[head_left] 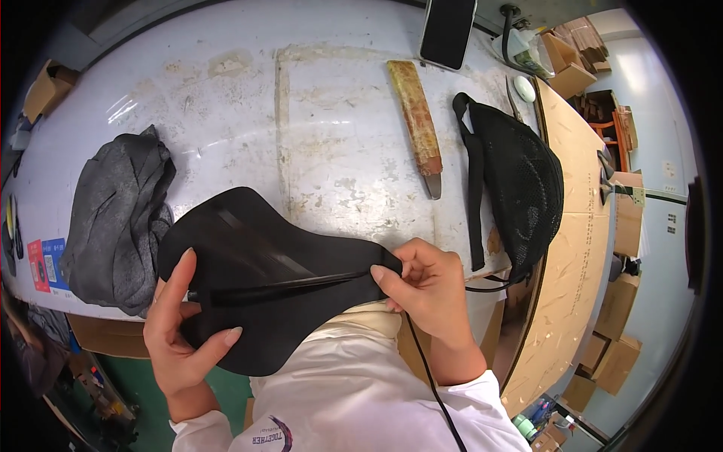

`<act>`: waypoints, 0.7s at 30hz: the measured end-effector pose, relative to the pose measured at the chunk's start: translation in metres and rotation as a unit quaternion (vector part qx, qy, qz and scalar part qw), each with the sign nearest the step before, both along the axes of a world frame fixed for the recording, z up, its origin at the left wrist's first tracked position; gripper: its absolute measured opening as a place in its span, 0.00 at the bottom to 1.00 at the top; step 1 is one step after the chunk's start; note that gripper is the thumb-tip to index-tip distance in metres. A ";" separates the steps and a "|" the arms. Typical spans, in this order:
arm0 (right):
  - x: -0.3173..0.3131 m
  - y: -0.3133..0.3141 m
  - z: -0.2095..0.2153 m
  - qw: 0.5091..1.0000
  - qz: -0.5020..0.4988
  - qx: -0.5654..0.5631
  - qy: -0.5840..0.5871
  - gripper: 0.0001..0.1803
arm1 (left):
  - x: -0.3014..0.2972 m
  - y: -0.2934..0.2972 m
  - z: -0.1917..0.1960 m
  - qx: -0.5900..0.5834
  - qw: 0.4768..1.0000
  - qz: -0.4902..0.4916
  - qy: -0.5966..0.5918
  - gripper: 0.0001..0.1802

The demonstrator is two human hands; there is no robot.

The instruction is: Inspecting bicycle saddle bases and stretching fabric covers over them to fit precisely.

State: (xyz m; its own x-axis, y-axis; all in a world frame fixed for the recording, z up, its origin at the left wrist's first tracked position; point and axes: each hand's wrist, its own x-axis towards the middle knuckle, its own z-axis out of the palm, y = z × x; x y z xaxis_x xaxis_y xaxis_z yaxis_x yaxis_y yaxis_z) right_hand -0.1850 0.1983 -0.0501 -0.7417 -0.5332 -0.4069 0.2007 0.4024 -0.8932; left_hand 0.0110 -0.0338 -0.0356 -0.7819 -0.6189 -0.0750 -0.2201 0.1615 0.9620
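A black bicycle saddle (286,245) lies between my hands at the table's near edge, its wide end left and its narrow nose right. My left hand (184,331) is closed around the wide end, thumb on the top face and fingers at the outer edge. With thumb and fingers, my right hand (425,290) pinches the nose. A long dark slot or fold runs along the saddle's middle toward that nose. My right fingertips are partly hidden behind the nose.
Dark grey cloth (120,218) is heaped at the left. Beyond the saddle lies a knife with a worn, wrapped handle (414,117). A black mesh bag (520,181) sits at the right beside cardboard (568,248). A phone (448,34) is at the far edge. A black cord (429,369) hangs over my front.
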 end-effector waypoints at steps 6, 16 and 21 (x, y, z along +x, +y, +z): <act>0.001 0.002 -0.003 1.000 0.006 0.011 0.013 0.07 | 0.002 0.001 -0.003 0.000 1.000 0.006 0.000 0.47; 0.005 -0.008 0.000 0.990 0.040 0.073 0.118 0.08 | 0.001 -0.001 0.000 -0.011 1.000 0.005 -0.008 0.46; 0.007 -0.011 0.001 0.982 0.057 0.082 0.163 0.08 | -0.005 -0.002 -0.001 -0.129 0.990 -0.016 -0.045 0.44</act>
